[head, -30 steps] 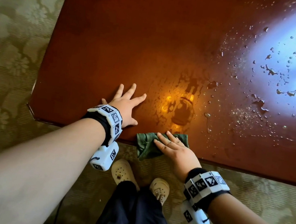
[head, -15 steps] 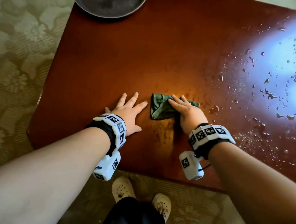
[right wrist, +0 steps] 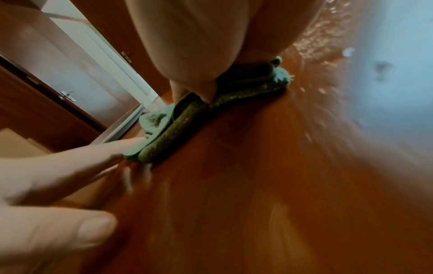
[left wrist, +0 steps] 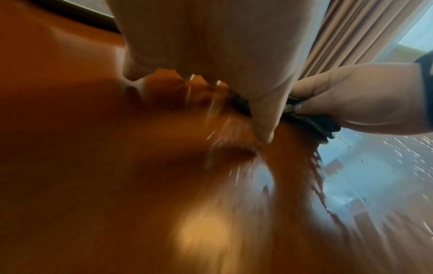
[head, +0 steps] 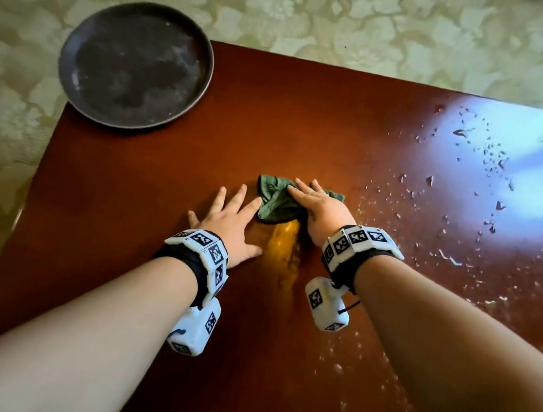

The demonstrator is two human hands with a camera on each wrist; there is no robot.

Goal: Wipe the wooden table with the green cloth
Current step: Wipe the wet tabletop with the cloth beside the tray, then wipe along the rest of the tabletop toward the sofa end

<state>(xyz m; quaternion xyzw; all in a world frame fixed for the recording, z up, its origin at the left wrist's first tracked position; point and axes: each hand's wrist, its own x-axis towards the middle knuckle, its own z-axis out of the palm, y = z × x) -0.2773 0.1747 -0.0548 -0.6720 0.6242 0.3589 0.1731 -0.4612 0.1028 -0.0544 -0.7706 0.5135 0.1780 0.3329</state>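
The green cloth (head: 277, 199) lies bunched on the glossy red-brown wooden table (head: 309, 114), near its middle. My right hand (head: 318, 205) presses flat on the cloth with straight fingers. The right wrist view shows the cloth (right wrist: 178, 128) squashed under my right hand (right wrist: 199, 46). My left hand (head: 230, 221) lies flat on the wood just left of the cloth, fingers spread, its index fingertip at the cloth's edge. In the left wrist view my left hand (left wrist: 211, 37) is seen from below, with the right hand (left wrist: 363, 100) on the cloth (left wrist: 311, 122) beyond it.
A dark round plate (head: 133, 63) sits on the table's far left corner, overhanging the edge. Water drops (head: 493, 159) are scattered over the right half, under a bright window reflection. Patterned carpet (head: 3, 136) surrounds the table. A wet streak (head: 283, 252) runs between my wrists.
My right hand has pushed the cloth from the table's near edge out toward the middle. The left hand has slid forward beside it, and its fingertip now reaches the cloth.
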